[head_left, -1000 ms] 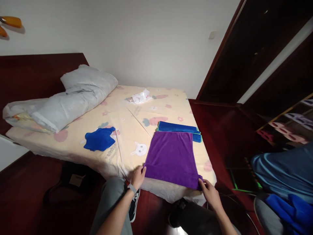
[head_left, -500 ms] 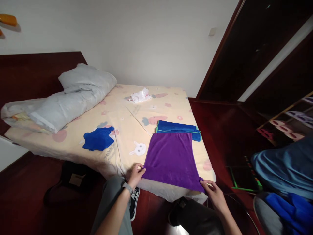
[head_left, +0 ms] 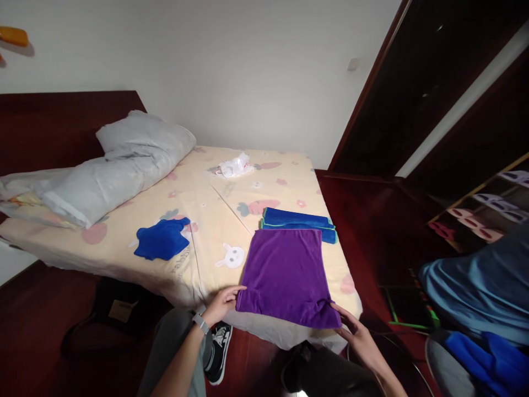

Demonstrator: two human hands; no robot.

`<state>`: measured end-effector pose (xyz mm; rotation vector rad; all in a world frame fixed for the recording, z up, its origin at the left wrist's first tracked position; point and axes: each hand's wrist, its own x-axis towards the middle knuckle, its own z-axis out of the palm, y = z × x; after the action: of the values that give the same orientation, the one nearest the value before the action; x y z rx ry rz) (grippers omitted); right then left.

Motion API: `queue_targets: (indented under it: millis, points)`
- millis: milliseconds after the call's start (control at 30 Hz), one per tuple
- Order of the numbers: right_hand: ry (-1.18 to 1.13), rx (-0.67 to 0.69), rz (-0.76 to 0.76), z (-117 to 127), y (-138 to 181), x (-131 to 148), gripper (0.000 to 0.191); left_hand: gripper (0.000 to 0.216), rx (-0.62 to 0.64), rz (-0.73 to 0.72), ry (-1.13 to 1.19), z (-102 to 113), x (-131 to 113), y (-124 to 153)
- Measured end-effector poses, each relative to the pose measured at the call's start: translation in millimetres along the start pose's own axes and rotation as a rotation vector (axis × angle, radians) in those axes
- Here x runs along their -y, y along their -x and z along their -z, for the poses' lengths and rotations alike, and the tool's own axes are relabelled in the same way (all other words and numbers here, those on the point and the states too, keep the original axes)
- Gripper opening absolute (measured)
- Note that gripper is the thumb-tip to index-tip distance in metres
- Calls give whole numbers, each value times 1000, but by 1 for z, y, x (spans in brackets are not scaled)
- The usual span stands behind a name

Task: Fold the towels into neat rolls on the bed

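A purple cloth (head_left: pixel 287 275) lies flat near the foot edge of the bed (head_left: pixel 215 220). My left hand (head_left: pixel 221 302) pinches its near left corner. At the near right corner, the fingers of my right hand (head_left: pixel 356 332) grip the cloth, which wrinkles a little there. A folded blue towel with a green edge (head_left: pixel 298 222) lies just beyond the purple cloth's far edge. A crumpled blue cloth (head_left: pixel 161 240) sits further left on the sheet.
A grey pillow and bedding (head_left: pixel 111 165) lie at the head of the bed, with a white plastic bag (head_left: pixel 235 165) at the far side. A dark wardrobe (head_left: pixel 433 99) stands on the right. A blue heap (head_left: pixel 479 292) lies at the lower right and a dark bag (head_left: pixel 119 311) on the floor.
The purple cloth's near edge has been drawn slightly toward me and smoothed. Both hands stayed at its near corners. The view shifted a little.
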<state>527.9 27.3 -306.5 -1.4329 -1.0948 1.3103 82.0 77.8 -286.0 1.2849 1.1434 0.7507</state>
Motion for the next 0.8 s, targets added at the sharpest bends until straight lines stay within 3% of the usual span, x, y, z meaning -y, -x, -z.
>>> queue_targets:
  millis: [233,400,500,633,800]
  points:
    - [149,-150,69,-2,-17,-7,43,55,47,-47,-18,5,2,-10]
    - [234,-307,227,0,-28,-11,42,35,-130,-108,-355,1,1,-23]
    - [201,-256,179,0,-31,-11,48,18,-204,-193,-454,-3,-2,-28]
    - [160,-274,121,-4,-27,-6,52,34,-385,-279,-389,-10,-5,-31]
    - [196,-316,26,-12,-18,3,55,44,-411,-119,-317,-18,-1,-34]
